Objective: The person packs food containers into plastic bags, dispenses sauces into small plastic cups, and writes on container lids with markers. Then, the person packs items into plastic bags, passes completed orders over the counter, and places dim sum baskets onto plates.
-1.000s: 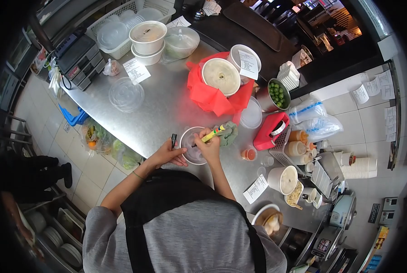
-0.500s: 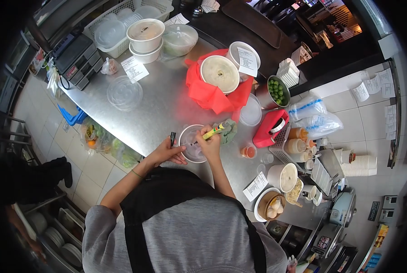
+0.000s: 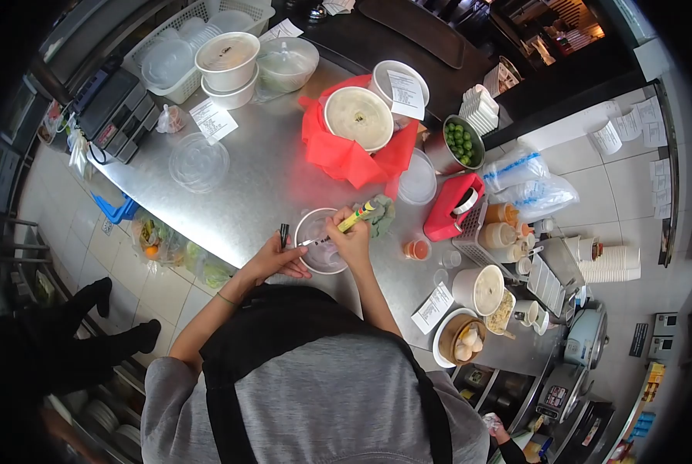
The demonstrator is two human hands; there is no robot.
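My right hand (image 3: 350, 241) is closed round a yellow marker pen (image 3: 355, 217), slanted over a round white-rimmed bowl (image 3: 320, 220) with what looks like a clear lid. The pen's tip points toward the bowl's left side; whether it touches the lid I cannot tell. My left hand (image 3: 272, 261) is at the bowl's left edge, with a black marker cap (image 3: 284, 233) standing up between its fingers. Just beyond my right hand lies a crumpled green cloth (image 3: 381, 215).
Beyond the bowl, a red bag (image 3: 346, 168) surrounds a lidded white tub (image 3: 359, 118). Clear lids (image 3: 199, 162) lie on the left. At right are a red container (image 3: 450, 209), a sauce cup (image 3: 417, 249) and a steamer basket (image 3: 463, 342). Another person's feet (image 3: 141, 336) show at left.
The pen's tip has shifted left across the bowl, toward my left hand. The whole view has moved slightly. The other person's legs at left have stepped nearer.
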